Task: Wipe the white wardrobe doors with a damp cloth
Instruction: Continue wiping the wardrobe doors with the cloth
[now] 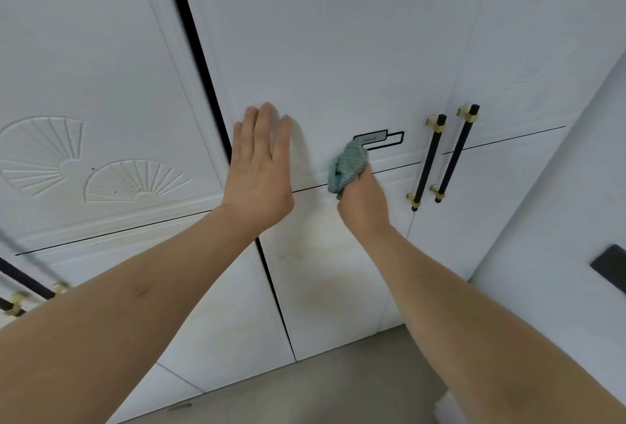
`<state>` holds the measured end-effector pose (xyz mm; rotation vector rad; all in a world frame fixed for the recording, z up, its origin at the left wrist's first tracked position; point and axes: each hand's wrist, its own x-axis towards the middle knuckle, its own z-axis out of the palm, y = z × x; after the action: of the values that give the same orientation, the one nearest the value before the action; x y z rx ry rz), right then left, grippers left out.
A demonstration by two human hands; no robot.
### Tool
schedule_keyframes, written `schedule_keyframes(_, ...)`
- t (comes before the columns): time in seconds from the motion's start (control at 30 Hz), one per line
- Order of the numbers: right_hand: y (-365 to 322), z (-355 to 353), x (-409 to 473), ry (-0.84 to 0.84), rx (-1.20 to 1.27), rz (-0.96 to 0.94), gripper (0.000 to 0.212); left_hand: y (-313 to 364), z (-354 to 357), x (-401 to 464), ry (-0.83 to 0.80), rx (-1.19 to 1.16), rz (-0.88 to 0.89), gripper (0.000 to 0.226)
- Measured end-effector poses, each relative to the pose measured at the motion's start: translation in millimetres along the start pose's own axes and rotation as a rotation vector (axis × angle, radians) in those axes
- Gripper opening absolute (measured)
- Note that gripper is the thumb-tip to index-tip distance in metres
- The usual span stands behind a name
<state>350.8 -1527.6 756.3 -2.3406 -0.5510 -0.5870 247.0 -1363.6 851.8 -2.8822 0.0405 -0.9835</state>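
Observation:
White wardrobe doors fill the view. My left hand (259,166) lies flat with straight fingers against the middle door (321,50), beside the black gap at its left edge. My right hand (364,201) grips a bunched teal cloth (349,162) and holds it against the same door, just below a small black-framed label (377,139). The cloth covers the label's lower left corner. My right fingers are hidden behind the cloth.
Two black bar handles with gold ends (443,156) stand to the right of the cloth. The left door (84,67) carries embossed fan patterns (132,181). More handles (30,291) show at the lower left. Grey floor (321,383) lies below; a dark panel (611,267) sits on the right wall.

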Motion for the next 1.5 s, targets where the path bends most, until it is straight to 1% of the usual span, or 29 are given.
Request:
schedule_keyframes(0.03,12,-5,4,0.016,0.021,0.059,0.078,4,3,0,0.008,0.011,-0.015,0.103)
schedule_keyframes(0.1,31,-16,12,0.058,0.042,0.115,0.067,10,8,3,0.038,0.029,-0.034,0.104)
schedule_keyframes(0.2,58,-26,20,0.041,0.002,0.186,0.038,15,15,5,0.073,0.023,-0.056,0.105)
schedule_keyframes(0.23,67,-27,22,0.054,0.007,0.257,0.035,15,17,6,0.092,0.013,-0.045,0.105)
schedule_keyframes(0.3,79,-25,21,0.05,0.039,0.391,0.044,12,22,2,0.135,0.0,-0.018,0.105)
schedule_keyframes(0.33,79,-23,18,0.038,0.032,0.411,0.043,6,24,-2,0.16,-0.003,0.002,0.103)
schedule_keyframes(0.43,55,-13,8,-0.01,-0.001,0.408,0.015,-12,22,-7,0.246,-0.031,0.057,0.086)
schedule_keyframes(0.47,42,-7,4,-0.012,0.008,0.385,0.015,-17,20,-8,0.264,-0.033,0.073,0.082)
schedule_keyframes(0.53,12,13,-7,-0.013,0.054,0.29,0.031,-26,17,-14,0.298,-0.02,0.092,0.078)
schedule_keyframes(0.6,-20,36,-23,-0.045,0.045,0.143,0.049,-31,16,-23,0.299,-0.012,0.07,0.079)
schedule_keyframes(0.7,-71,64,-47,-0.097,0.035,-0.063,0.058,-40,17,-34,0.257,-0.014,0.032,0.081)
schedule_keyframes(0.77,-93,84,-59,-0.069,-0.068,-0.262,0.068,-44,21,-38,0.228,0.002,0.055,0.082)
schedule_keyframes(0.83,-96,97,-62,-0.067,-0.143,-0.4,0.068,-44,26,-41,0.224,0.001,0.069,0.081)
schedule_keyframes(0.87,-93,96,-61,-0.071,-0.178,-0.452,0.063,-42,28,-42,0.234,-0.001,0.073,0.081)
schedule_keyframes(0.93,-72,90,-59,-0.005,-0.254,-0.547,0.054,-37,38,-43,0.269,0.001,0.092,0.079)
schedule_keyframes(0.97,-59,84,-55,0.049,-0.279,-0.577,0.055,-33,41,-41,0.285,0.003,0.105,0.077)
schedule_keyframes(1.03,-28,70,-45,0.145,-0.321,-0.593,0.065,-25,50,-37,0.315,0.008,0.133,0.075)
schedule_keyframes(1.1,2,57,-35,0.194,-0.377,-0.592,0.075,-21,59,-34,0.333,0.02,0.131,0.075)
schedule_keyframes(1.17,30,40,-21,0.266,-0.406,-0.545,0.076,-21,63,-28,0.359,0.039,0.112,0.073)
schedule_keyframes(1.23,53,23,-9,0.327,-0.374,-0.423,0.069,-23,68,-26,0.408,0.054,0.107,0.072)
schedule_keyframes(1.3,69,12,-5,0.356,-0.314,-0.244,0.064,-24,75,-29,0.442,0.035,0.098,0.073)
schedule_keyframes(1.37,71,13,-4,0.337,-0.234,-0.08,0.056,-23,84,-37,0.462,0.016,0.095,0.073)
schedule_keyframes(1.4,64,18,-5,0.326,-0.189,-0.032,0.055,-22,90,-42,0.467,0.012,0.1,0.073)
schedule_keyframes(1.43,53,26,-7,0.317,-0.148,-0.015,0.058,-23,96,-48,0.471,0.013,0.105,0.072)
schedule_keyframes(1.5,23,41,-10,0.307,-0.092,-0.063,0.065,-29,105,-57,0.47,0.031,0.118,0.07)
